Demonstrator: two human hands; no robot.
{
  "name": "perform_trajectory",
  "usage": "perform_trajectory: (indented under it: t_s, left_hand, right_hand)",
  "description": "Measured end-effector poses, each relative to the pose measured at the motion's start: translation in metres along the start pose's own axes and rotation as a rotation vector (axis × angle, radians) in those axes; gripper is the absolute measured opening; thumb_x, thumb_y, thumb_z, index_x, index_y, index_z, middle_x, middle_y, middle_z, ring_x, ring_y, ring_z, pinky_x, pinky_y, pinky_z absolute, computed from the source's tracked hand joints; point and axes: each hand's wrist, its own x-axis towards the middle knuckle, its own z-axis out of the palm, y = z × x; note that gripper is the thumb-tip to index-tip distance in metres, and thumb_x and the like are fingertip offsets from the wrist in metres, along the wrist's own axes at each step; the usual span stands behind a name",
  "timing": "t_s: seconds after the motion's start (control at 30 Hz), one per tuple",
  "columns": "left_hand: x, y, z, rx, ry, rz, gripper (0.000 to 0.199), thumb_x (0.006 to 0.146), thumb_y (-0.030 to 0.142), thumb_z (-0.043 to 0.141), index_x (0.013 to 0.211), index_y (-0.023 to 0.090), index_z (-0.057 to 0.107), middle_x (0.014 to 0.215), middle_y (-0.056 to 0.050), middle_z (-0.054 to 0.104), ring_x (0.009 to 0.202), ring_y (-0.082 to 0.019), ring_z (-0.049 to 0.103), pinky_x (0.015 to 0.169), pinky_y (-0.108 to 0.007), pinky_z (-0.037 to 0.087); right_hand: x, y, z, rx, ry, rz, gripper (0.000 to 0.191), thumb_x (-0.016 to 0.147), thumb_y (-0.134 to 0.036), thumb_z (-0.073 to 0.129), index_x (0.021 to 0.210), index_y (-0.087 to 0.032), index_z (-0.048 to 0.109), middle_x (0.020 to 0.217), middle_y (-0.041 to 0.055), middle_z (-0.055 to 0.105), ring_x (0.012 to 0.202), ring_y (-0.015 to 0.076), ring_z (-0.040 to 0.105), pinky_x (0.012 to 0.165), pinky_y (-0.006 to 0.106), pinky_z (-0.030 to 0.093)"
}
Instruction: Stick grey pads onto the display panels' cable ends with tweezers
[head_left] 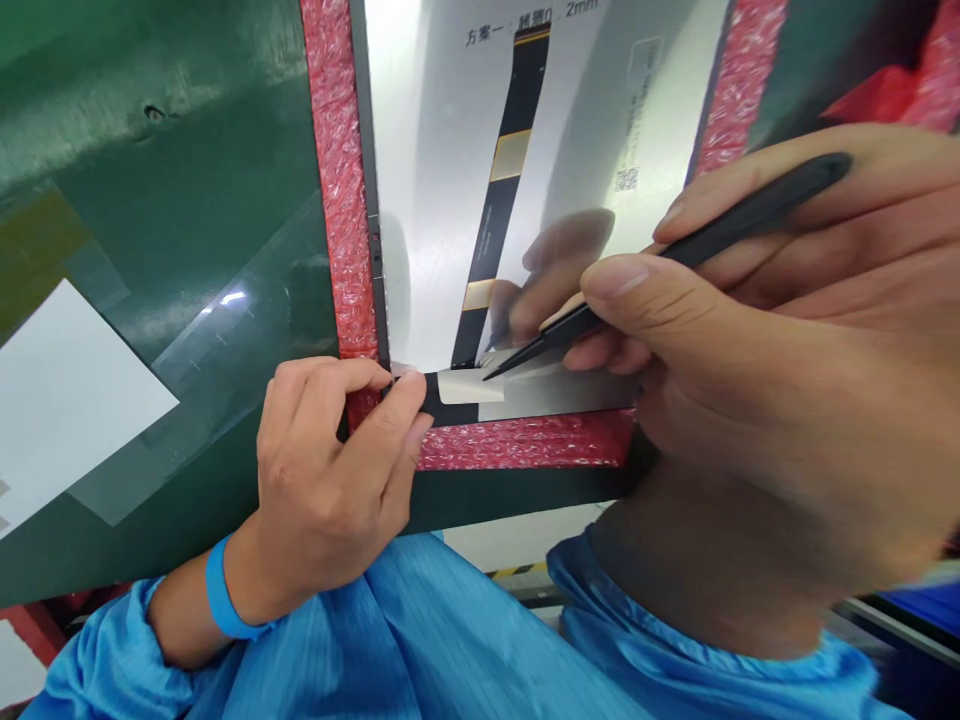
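Note:
A silvery panel [435,200] lies on pink bubble wrap [525,443], with a dark ribbon cable [520,195] running down its face to the near edge. My right hand [750,330] grips black tweezers [750,210]; their tip is at a pale strip [471,386] on the panel's near border, and whether it touches cannot be told. At the near left corner, my left hand [341,460] pinches the black end [435,397] of that border between thumb and forefinger. Reflections of the right hand show on the panel.
The green work surface [247,130] has a clear film [247,330] and a white sheet [67,400] on it at the left. More pink wrap [937,70] shows at the top right. The table's near edge runs just in front of my body.

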Motion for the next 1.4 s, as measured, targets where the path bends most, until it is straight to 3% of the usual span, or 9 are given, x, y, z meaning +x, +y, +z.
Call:
perform_trajectory:
  t_s: [0.1,0.23,0.4,0.5,0.7,0.87,1.13,1.27,1.4]
  left_hand:
    - [0.000,0.000,0.000,0.008,-0.001,0.007,0.023,0.091,0.009,0.076,0.114,0.011,0.075,0.105,-0.013,0.071,0.100,-0.025,0.062,0.084,-0.041,0.055]
    - [0.001,0.001,-0.001,0.035,0.002,0.015,0.022,0.091,0.009,0.075,0.113,0.015,0.076,0.104,-0.011,0.070,0.099,-0.024,0.062,0.083,-0.040,0.055]
    - [0.001,0.000,-0.001,0.039,-0.002,0.011,0.020,0.093,0.011,0.074,0.112,0.017,0.075,0.106,-0.011,0.071,0.101,-0.023,0.062,0.084,-0.041,0.055]
    - [0.001,0.000,-0.001,0.037,-0.004,0.017,0.020,0.091,0.010,0.076,0.111,0.016,0.076,0.106,-0.012,0.071,0.101,-0.024,0.062,0.084,-0.041,0.055]
    - [0.001,0.000,-0.001,0.029,-0.006,0.013,0.021,0.090,0.010,0.076,0.111,0.014,0.076,0.106,-0.013,0.071,0.101,-0.025,0.063,0.084,-0.041,0.055]
    - [0.001,0.000,-0.002,0.033,-0.015,0.020,0.023,0.090,0.008,0.076,0.111,0.015,0.077,0.106,-0.013,0.070,0.101,-0.026,0.063,0.083,-0.041,0.054]
    - [0.003,0.001,0.002,0.110,-0.045,0.057,0.033,0.093,0.005,0.066,0.119,0.022,0.077,0.109,-0.012,0.065,0.100,-0.025,0.058,0.082,-0.042,0.049]
    - [0.002,0.002,0.002,0.184,-0.081,0.078,0.037,0.095,0.006,0.065,0.126,0.023,0.074,0.113,-0.013,0.064,0.104,-0.027,0.056,0.083,-0.043,0.050]
    - [-0.001,0.004,0.002,0.255,-0.075,0.074,0.037,0.096,0.008,0.065,0.127,0.024,0.073,0.114,-0.015,0.063,0.108,-0.030,0.054,0.084,-0.046,0.050]
  right_hand:
    - [0.000,0.001,0.000,0.014,-0.015,-0.019,0.022,0.076,-0.020,0.081,0.082,-0.026,0.062,0.076,-0.0001,0.067,0.059,0.0212,0.064,0.045,0.035,0.047]
    - [-0.003,0.003,-0.003,-0.008,-0.042,-0.052,0.025,0.085,-0.015,0.081,0.087,-0.028,0.060,0.083,0.0024,0.068,0.066,0.0258,0.067,0.049,0.039,0.049]
    - [-0.004,0.002,-0.003,-0.027,-0.055,-0.049,0.024,0.088,-0.023,0.084,0.087,-0.032,0.061,0.084,0.0029,0.068,0.069,0.0317,0.068,0.051,0.045,0.052]
    - [-0.001,0.002,-0.002,-0.019,-0.049,-0.023,0.026,0.086,-0.024,0.086,0.085,-0.032,0.061,0.080,0.0029,0.067,0.064,0.0296,0.065,0.049,0.044,0.050]
    - [-0.001,0.006,-0.003,0.022,-0.051,-0.071,0.037,0.084,-0.043,0.095,0.087,-0.028,0.061,0.082,0.0028,0.068,0.063,0.0258,0.067,0.050,0.041,0.055]
    - [-0.004,0.009,-0.002,-0.028,-0.061,-0.118,0.029,0.093,-0.035,0.087,0.088,-0.026,0.061,0.086,0.0026,0.069,0.072,0.0257,0.071,0.049,0.036,0.053]
    - [-0.003,0.007,-0.002,0.024,-0.085,-0.125,0.023,0.092,-0.024,0.086,0.090,-0.024,0.063,0.087,0.0054,0.070,0.066,0.0223,0.067,0.048,0.036,0.053]
    - [-0.002,0.007,0.001,-0.021,-0.017,-0.134,0.024,0.091,-0.020,0.083,0.086,-0.024,0.061,0.081,-0.0003,0.070,0.064,0.0196,0.067,0.047,0.031,0.052]
    - [-0.003,0.011,0.006,-0.063,0.053,-0.220,0.020,0.090,-0.012,0.071,0.085,-0.024,0.056,0.079,-0.0011,0.066,0.074,0.0243,0.073,0.053,0.032,0.057]
